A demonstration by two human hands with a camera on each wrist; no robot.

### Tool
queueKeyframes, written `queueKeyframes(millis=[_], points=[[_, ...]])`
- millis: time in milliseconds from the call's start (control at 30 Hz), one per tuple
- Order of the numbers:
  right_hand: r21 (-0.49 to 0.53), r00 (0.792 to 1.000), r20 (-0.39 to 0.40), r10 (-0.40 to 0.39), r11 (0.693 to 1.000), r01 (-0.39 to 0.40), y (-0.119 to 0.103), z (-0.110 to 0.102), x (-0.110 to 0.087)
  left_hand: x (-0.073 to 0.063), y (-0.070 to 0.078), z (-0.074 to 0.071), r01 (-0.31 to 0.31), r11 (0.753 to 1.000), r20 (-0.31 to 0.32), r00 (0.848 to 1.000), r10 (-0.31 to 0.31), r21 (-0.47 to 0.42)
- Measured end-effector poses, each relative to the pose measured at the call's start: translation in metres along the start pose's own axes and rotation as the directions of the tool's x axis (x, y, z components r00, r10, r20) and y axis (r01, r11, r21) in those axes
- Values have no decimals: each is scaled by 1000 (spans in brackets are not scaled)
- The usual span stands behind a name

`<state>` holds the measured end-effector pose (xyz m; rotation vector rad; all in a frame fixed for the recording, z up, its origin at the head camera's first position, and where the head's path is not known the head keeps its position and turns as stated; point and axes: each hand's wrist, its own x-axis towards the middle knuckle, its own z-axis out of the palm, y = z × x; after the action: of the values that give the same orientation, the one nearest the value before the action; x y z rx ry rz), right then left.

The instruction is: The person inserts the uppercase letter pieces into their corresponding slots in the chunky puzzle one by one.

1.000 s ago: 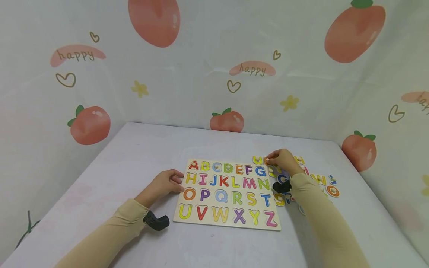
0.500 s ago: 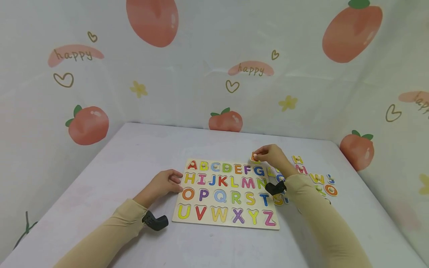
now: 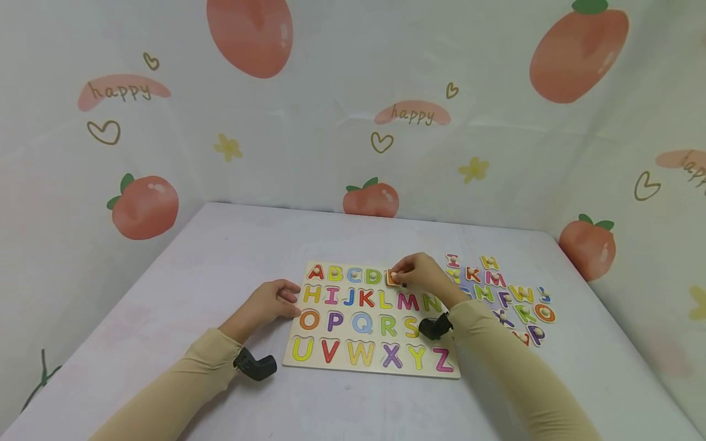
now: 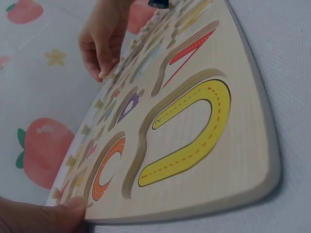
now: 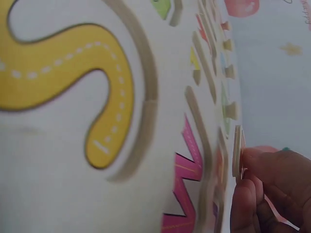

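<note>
A wooden alphabet board (image 3: 375, 369) lies flat on the table, with knobbed pieces seated in its A, B, C and D places. My right hand (image 3: 421, 274) pinches an orange letter piece (image 3: 390, 279) close over the E place, just right of the green D. In the right wrist view this piece (image 5: 237, 151) is a thin slab seen edge-on, between thumb and fingers; its letter is mostly covered. My left hand (image 3: 270, 304) rests at the board's left edge, fingers relaxed. Its thumb (image 4: 73, 204) touches the edge near the orange O.
Several loose knobbed letters lie right of the board, among them a pink M (image 3: 495, 279), an orange O (image 3: 545, 313) and a purple P (image 3: 536, 334). My right forearm (image 3: 507, 361) covers part of that area. A fruit-printed backdrop (image 3: 309, 165) rises behind the table.
My right hand has carried the orange piece left from beyond the board's upper right corner to over the E place. More loose letters show behind it. My left hand has stayed put.
</note>
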<state>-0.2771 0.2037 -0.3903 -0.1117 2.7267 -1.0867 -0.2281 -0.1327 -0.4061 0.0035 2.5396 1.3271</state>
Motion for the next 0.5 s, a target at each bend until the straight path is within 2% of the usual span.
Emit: queueKeyframes(millis=[267,500], points=[[8,999,3,39,999,-39,2,10,5,-1,0,0,3,1000,-5,1000,-3,-3],[-5,1000,1,22,1000,-22,0,10,6,0,0,0,3,1000,0,1000,-3,-5]])
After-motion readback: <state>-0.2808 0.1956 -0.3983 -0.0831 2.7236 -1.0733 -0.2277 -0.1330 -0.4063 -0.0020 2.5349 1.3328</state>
